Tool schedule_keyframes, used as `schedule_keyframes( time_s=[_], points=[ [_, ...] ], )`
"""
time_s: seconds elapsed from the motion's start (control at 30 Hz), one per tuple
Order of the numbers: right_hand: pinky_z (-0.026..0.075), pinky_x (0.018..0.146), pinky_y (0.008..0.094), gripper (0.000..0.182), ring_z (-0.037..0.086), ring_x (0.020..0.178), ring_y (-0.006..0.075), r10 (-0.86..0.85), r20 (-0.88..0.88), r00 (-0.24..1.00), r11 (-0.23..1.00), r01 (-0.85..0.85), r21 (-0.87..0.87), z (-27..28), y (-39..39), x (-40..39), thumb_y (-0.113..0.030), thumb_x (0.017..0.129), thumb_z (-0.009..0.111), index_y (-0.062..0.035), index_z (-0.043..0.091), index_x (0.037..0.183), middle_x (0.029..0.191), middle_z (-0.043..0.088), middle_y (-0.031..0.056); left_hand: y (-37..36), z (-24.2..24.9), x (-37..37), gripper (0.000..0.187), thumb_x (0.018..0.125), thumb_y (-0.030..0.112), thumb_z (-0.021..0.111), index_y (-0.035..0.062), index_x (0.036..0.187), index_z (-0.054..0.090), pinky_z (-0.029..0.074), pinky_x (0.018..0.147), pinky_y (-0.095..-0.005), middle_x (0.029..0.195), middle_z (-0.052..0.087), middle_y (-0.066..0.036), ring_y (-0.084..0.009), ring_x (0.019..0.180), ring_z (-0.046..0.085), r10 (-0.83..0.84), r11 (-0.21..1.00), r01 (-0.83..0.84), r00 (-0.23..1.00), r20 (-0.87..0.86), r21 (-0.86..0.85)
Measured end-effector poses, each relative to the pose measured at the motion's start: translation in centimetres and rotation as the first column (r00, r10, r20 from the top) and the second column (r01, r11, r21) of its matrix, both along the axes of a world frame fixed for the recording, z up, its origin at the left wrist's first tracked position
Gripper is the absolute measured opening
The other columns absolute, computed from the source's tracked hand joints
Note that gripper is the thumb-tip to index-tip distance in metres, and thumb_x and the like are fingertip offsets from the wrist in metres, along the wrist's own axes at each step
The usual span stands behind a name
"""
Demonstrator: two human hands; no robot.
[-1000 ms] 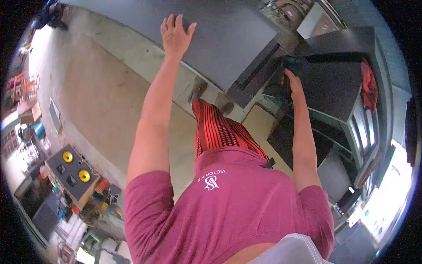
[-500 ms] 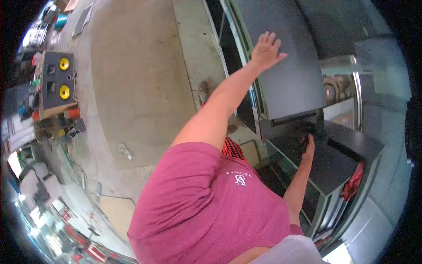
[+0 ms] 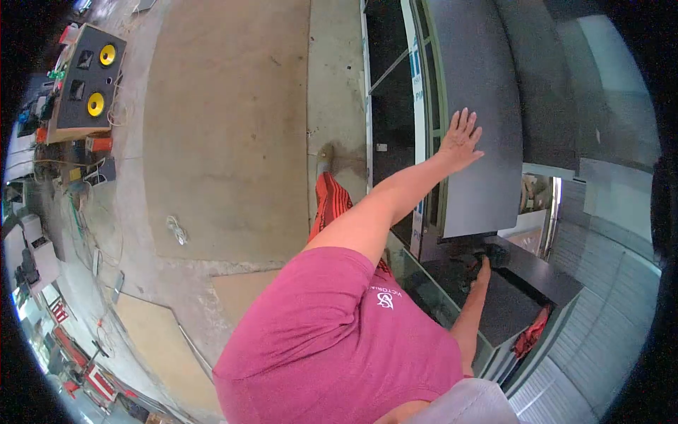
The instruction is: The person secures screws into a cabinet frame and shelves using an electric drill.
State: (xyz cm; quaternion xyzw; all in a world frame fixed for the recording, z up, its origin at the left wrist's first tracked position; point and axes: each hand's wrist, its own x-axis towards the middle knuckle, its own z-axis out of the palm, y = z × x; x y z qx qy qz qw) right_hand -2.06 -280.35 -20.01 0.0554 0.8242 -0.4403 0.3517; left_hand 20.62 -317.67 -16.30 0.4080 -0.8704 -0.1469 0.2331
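Observation:
My left hand (image 3: 461,143) lies on the grey panel (image 3: 484,187), fingers spread, close to the panel's left edge. Beside that edge runs a pale frame (image 3: 418,85) with blue lettering. Below the panel's near end, my right hand (image 3: 483,270) reaches over a dark cabinet top (image 3: 505,311). Its fingers are wrapped round a black object, too dark to make out. A red cloth (image 3: 532,332) hangs in the cabinet's open side.
A speaker box (image 3: 88,81) with two yellow cones stands at the far left. A brown board (image 3: 226,127) covers part of the floor, with a coiled cable (image 3: 176,230) on it. My foot (image 3: 325,155) is beside the frame.
The view has shifted, so the panel and cabinet appear lower. More of my red patterned trouser leg shows. My left hand is still spread on the panel, and my right hand remains at the black object.

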Motion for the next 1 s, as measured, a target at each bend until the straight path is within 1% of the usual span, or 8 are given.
schedule_keyframes(
  time_s=[0.07,0.17,0.4,0.57,0.77,0.9,0.97,1.0],
  points=[
    [0.009,0.103,0.0546,0.063,0.019,0.132,0.0297,0.098,0.182,0.978,0.994,-0.089,-0.057,-0.9,0.1,-1.1,-0.044,0.083,0.05,-0.0066,0.037,0.133,0.139,0.032,0.0118,0.1,0.1,0.6,0.06,0.086,0.05,0.04,0.0101,0.131,0.039,0.002,0.107,-0.0496,0.143,0.019,-0.018,-0.0374,0.133,0.007,-0.008,1.0,0.008,1.0,-0.028,0.017],
    [0.014,0.103,0.0534,0.063,0.025,0.129,0.0287,0.075,-0.102,0.992,0.972,-0.05,0.231,4.4,-3.7,4.3,-0.042,0.083,0.051,-0.0015,0.039,0.13,0.137,0.034,0.0128,0.5,-0.4,0.7,0.062,0.084,0.051,0.041,0.0109,0.132,0.038,0.0,0.107,-0.0503,0.142,0.02,-0.018,-0.0373,0.133,0.008,-0.003,1.0,0.002,0.999,-0.039,-0.01],
    [0.007,0.103,0.0542,0.063,0.011,0.135,0.0254,0.218,0.036,0.975,0.953,-0.221,0.208,3.1,-1.8,2.3,-0.049,0.085,0.045,-0.0158,0.032,0.137,0.146,0.018,0.0053,0.5,0.3,0.8,0.06,0.084,0.049,0.042,0.0128,0.132,0.038,0.001,0.107,-0.05,0.143,0.019,-0.016,-0.0362,0.133,0.007,0.0,1.0,-0.001,1.0,-0.017,-0.005],
    [0.043,0.072,0.0369,0.033,0.055,0.079,0.02,0.089,0.012,0.996,0.994,-0.088,-0.061,3.3,-0.3,3.3,-0.034,0.084,0.057,-0.006,0.057,0.1,0.091,0.057,0.0091,0.6,-0.1,0.9,0.054,0.085,0.045,0.044,0.0106,0.127,0.043,0.005,0.107,-0.0503,0.139,0.027,-0.017,-0.0364,0.132,0.014,0.021,0.998,-0.025,0.997,-0.08,-0.05],
    [0.04,0.055,0.0314,0.02,0.049,0.059,0.0142,0.389,-0.168,0.906,0.918,-0.396,-0.012,15.3,-1.8,13.1,-0.025,0.084,0.058,-0.0058,0.055,0.08,0.066,0.051,0.0035,7.5,-0.9,11.3,0.042,0.083,0.036,0.054,0.0061,0.113,0.052,0.027,0.101,-0.0499,0.126,0.044,-0.016,-0.0324,0.124,0.034,-0.276,0.919,0.359,0.88,-0.387,0.161],
    [0.042,0.061,0.0309,0.007,0.052,0.063,0.0149,0.604,0.079,0.793,0.754,-0.6,0.267,15.5,-3.5,15.2,-0.014,0.082,0.059,-0.0078,0.055,0.081,0.067,0.053,0.0045,12.3,-5.1,20.2,0.053,0.081,0.039,0.058,0.0054,0.12,0.047,0.036,0.097,-0.0415,0.127,0.044,-0.018,-0.0344,0.118,0.041,-0.114,0.517,0.345,0.935,-0.337,0.783],
    [0.045,0.072,0.0306,0.04,0.057,0.078,0.017,0.518,0.236,0.822,0.794,-0.565,0.225,15.5,-8.1,18.1,-0.009,0.071,0.065,-0.0061,0.053,0.109,0.085,0.058,0.0058,11.1,-3.8,21.6,0.062,0.079,0.042,0.06,0.0046,0.126,0.042,0.037,0.096,-0.038,0.129,0.043,-0.02,-0.0346,0.116,0.044,-0.095,-0.054,0.299,0.948,-0.303,0.953],
    [0.044,0.076,0.0309,0.049,0.057,0.083,0.0193,0.742,0.101,0.662,0.631,-0.742,0.229,16.4,-12.7,20.4,-0.009,0.07,0.065,-0.0051,0.049,0.115,0.091,0.059,0.0094,10.7,-3.2,21.5,0.062,0.079,0.042,0.06,0.0046,0.126,0.042,0.037,0.096,-0.038,0.129,0.043,-0.02,-0.0346,0.116,0.044,-0.093,-0.076,0.3,0.947,-0.306,0.951]
  ],
)
